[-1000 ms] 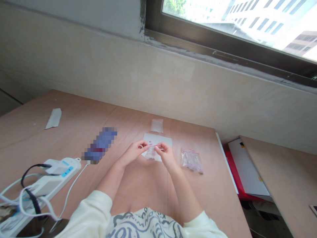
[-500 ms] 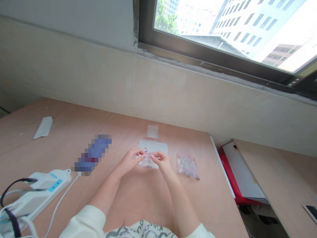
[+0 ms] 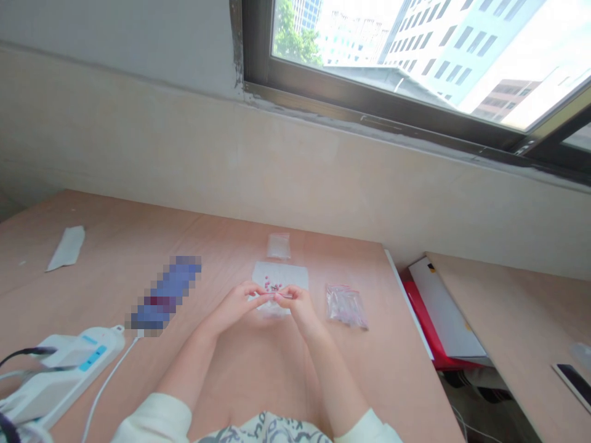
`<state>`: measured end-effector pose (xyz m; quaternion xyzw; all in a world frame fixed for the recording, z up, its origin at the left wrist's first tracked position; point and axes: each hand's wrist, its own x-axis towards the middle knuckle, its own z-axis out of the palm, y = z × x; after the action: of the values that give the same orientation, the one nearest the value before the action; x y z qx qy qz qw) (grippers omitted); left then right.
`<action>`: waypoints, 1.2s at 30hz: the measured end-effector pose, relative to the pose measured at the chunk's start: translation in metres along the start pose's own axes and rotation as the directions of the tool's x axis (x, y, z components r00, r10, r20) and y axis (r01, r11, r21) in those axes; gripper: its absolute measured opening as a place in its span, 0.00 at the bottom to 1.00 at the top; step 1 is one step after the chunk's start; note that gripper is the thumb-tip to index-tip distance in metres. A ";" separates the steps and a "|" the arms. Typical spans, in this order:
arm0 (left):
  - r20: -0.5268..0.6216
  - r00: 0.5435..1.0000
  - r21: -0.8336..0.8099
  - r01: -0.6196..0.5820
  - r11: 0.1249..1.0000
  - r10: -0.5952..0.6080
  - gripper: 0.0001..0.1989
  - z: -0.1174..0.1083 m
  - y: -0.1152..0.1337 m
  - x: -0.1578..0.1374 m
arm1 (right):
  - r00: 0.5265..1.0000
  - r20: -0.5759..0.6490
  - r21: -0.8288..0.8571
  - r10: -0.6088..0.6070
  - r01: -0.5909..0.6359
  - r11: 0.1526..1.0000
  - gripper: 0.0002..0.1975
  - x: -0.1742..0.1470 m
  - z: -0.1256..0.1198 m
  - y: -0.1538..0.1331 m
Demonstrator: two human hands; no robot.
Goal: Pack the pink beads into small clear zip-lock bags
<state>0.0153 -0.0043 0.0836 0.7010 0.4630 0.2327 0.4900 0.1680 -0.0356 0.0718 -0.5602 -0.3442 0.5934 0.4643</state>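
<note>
My left hand [image 3: 241,303] and my right hand [image 3: 298,306] meet over a white sheet of paper [image 3: 295,275], thumbs and forefingers closed. Between them they pinch the red-lined top edge of a small clear zip bag [image 3: 273,309], which hangs below the fingers. What is inside the bag is too small and blurred to tell. Just beyond the fingertips, several small red beads [image 3: 272,285] lie on the paper, with a few darker bits among them.
Behind the paper lies a clear zip bag [image 3: 279,245]; to the right, a bigger zip bag with contents [image 3: 347,306]. On the left are a pixelated blue phone-like object [image 3: 166,295], a cable, a white power strip [image 3: 69,369] and a folded tissue [image 3: 67,247]. A wall and window stand behind.
My hands have drawn closer together along the bag's red edge and sit slightly lower, so more beads show beyond them. The whole view has shifted a little to the right.
</note>
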 end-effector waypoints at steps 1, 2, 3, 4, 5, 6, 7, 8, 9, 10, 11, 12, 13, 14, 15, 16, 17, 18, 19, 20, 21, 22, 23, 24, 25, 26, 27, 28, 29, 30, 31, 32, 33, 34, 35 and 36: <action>-0.005 1.000 -0.011 0.010 1.000 -0.010 0.13 -0.001 0.000 0.000 | 1.000 0.005 -0.003 -0.012 0.012 1.000 0.10 -0.001 -0.002 0.000; -0.015 1.000 -0.022 0.013 1.000 -0.013 0.13 -0.001 0.000 0.000 | 0.999 0.017 -0.009 -0.027 0.027 1.000 0.10 -0.001 -0.004 0.000; -0.030 0.999 -0.034 0.012 0.999 -0.013 0.13 -0.001 0.000 0.000 | 0.999 0.034 -0.015 -0.039 0.039 0.999 0.11 -0.002 -0.005 0.001; -0.052 0.998 -0.050 0.016 0.999 -0.018 0.13 0.000 -0.001 0.001 | 0.997 0.056 -0.017 -0.045 0.046 0.999 0.12 -0.003 -0.005 0.004; -0.077 0.997 -0.072 0.026 0.997 -0.031 0.13 0.001 -0.001 0.001 | 0.996 0.078 -0.011 -0.044 0.045 0.999 0.12 -0.003 -0.005 0.007; -0.097 0.994 -0.100 0.040 0.994 -0.050 0.14 0.002 -0.002 0.002 | 0.995 0.097 0.005 -0.032 0.032 0.999 0.13 -0.004 -0.005 0.011; -0.107 0.992 -0.129 0.056 0.990 -0.070 0.14 0.004 -0.003 0.004 | 0.994 0.109 0.026 -0.013 0.010 1.000 0.14 -0.005 -0.005 0.014; -0.103 0.991 -0.161 0.072 0.984 -0.089 0.15 0.006 -0.004 0.005 | 0.994 0.108 0.051 0.005 -0.011 0.999 0.14 -0.005 -0.006 0.017; -0.090 0.990 -0.197 0.088 0.976 -0.108 0.16 0.007 -0.006 0.007 | 0.996 0.085 0.073 0.015 -0.021 0.997 0.15 -0.005 -0.009 0.019; -0.072 0.990 -0.230 0.103 0.968 -0.123 0.18 0.008 -0.008 0.009 | 0.999 0.039 0.085 0.008 -0.011 0.996 0.15 -0.006 -0.014 0.020; -0.061 0.989 -0.256 0.118 0.960 -0.138 0.19 0.009 -0.011 0.010 | 0.999 -0.034 0.083 -0.020 0.022 0.996 0.15 -0.006 -0.022 0.019; -0.062 0.986 -0.271 0.131 0.954 -0.153 0.20 0.009 -0.015 0.012 | 0.990 -0.126 0.066 -0.063 0.072 0.995 0.14 -0.006 -0.033 0.018; -0.071 0.983 -0.276 0.146 0.950 -0.172 0.21 0.009 -0.021 0.013 | 0.965 -0.236 0.031 -0.116 0.127 0.991 0.14 -0.007 -0.047 0.016; -0.086 0.979 -0.264 0.155 0.952 -0.183 0.21 0.008 -0.028 0.013 | 0.923 -0.351 -0.008 -0.156 0.164 0.986 0.14 -0.008 -0.064 0.014; -0.091 0.978 -0.243 0.162 0.956 -0.189 0.21 0.007 -0.036 0.014 | 0.870 -0.463 -0.043 -0.170 0.169 0.985 0.13 -0.009 -0.082 0.012; -0.091 0.974 -0.224 0.183 0.957 -0.208 0.22 0.007 -0.045 0.014 | 0.799 -0.576 -0.093 -0.170 0.143 0.985 0.13 -0.011 -0.101 0.012; -0.099 0.972 -0.201 0.191 0.961 -0.214 0.22 0.007 -0.054 0.013 | 0.712 -0.677 -0.162 -0.185 0.100 0.982 0.13 -0.013 -0.119 0.013; -0.117 0.970 -0.187 0.190 0.964 -0.214 0.21 0.007 -0.062 0.012 | 0.632 -0.750 -0.245 -0.196 0.011 0.970 0.12 -0.015 -0.136 0.014; -0.119 0.969 -0.174 0.196 0.965 -0.218 0.21 0.008 -0.069 0.011 | 0.567 -0.800 -0.322 -0.195 -0.132 0.937 0.13 -0.017 -0.149 0.017; -0.119 0.970 -0.159 0.192 0.968 -0.211 0.21 0.008 -0.075 0.010 | 0.525 -0.829 -0.383 -0.192 -0.283 0.879 0.13 -0.020 -0.159 0.021; -0.119 0.973 -0.140 0.181 0.973 -0.198 0.20 0.009 -0.078 0.009 | 0.509 -0.837 -0.436 -0.203 -0.395 0.809 0.13 -0.021 -0.165 0.025; -0.116 0.976 -0.120 0.169 0.978 -0.183 0.19 0.009 -0.080 0.008 | 0.503 -0.837 -0.478 -0.217 -0.477 0.738 0.14 -0.023 -0.169 0.029; -0.112 0.980 -0.101 0.153 0.983 -0.164 0.18 0.009 -0.080 0.006 | 0.506 -0.830 -0.513 -0.235 -0.527 0.677 0.16 -0.024 -0.170 0.032; -0.107 0.983 -0.083 0.137 0.987 -0.146 0.17 0.009 -0.080 0.005 | 0.506 -0.822 -0.542 -0.262 -0.552 0.633 0.17 -0.024 -0.169 0.034; -0.103 0.986 -0.067 0.123 0.990 -0.129 0.16 0.008 -0.078 0.004 | 0.494 -0.818 -0.560 -0.295 -0.566 0.605 0.19 -0.024 -0.167 0.034; -0.100 0.989 -0.054 0.108 0.993 -0.113 0.16 0.008 -0.076 0.002 | 0.471 -0.817 -0.570 -0.333 -0.571 0.591 0.20 -0.023 -0.164 0.033; -0.100 0.990 -0.042 0.092 0.995 -0.096 0.15 0.007 -0.075 0.001 | 0.446 -0.811 -0.582 -0.378 -0.564 0.585 0.20 -0.020 -0.161 0.030; -0.107 0.991 -0.029 0.076 0.997 -0.079 0.15 0.007 -0.074 0.000 | 0.426 -0.799 -0.601 -0.424 -0.546 0.584 0.19 -0.017 -0.156 0.026; -0.118 0.991 -0.016 0.060 0.998 -0.062 0.14 0.007 -0.073 -0.001 | 0.429 -0.771 -0.637 -0.470 -0.508 0.580 0.19 -0.012 -0.150 0.022; -0.135 0.990 -0.003 0.046 0.999 -0.046 0.14 0.007 -0.073 -0.002 | 0.461 -0.724 -0.689 -0.513 -0.448 0.569 0.18 -0.005 -0.141 0.017; -0.152 0.988 0.010 0.036 0.999 -0.034 0.14 0.008 -0.073 -0.002 | 0.515 -0.658 -0.748 -0.549 -0.372 0.549 0.17 0.002 -0.130 0.012; -0.171 0.985 0.020 0.029 0.999 -0.025 0.14 0.009 -0.073 -0.003 | 0.587 -0.571 -0.808 -0.574 -0.275 0.522 0.17 0.011 -0.116 0.008; -0.191 0.981 0.030 0.024 0.999 -0.018 0.14 0.010 -0.073 -0.003 | 0.655 -0.481 -0.849 -0.583 -0.181 0.497 0.17 0.021 -0.100 0.005; -0.208 0.978 0.037 0.022 0.999 -0.014 0.14 0.010 -0.074 -0.004 | 0.702 -0.409 -0.870 -0.583 -0.109 0.480 0.18 0.032 -0.083 0.003; -0.220 0.975 0.043 0.020 0.999 -0.010 0.14 0.011 -0.074 -0.004 | 0.747 -0.324 -0.891 -0.581 -0.034 0.453 0.19 0.043 -0.065 0.002; -0.229 0.974 0.048 0.016 0.999 -0.005 0.14 0.012 -0.074 -0.004 | 0.785 -0.229 -0.909 -0.576 0.039 0.415 0.21 0.054 -0.048 0.001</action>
<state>-0.0086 -0.0069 0.0130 0.6792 0.5256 0.2975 0.4171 0.2181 0.0091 0.0459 -0.7730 -0.5591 0.0615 0.2933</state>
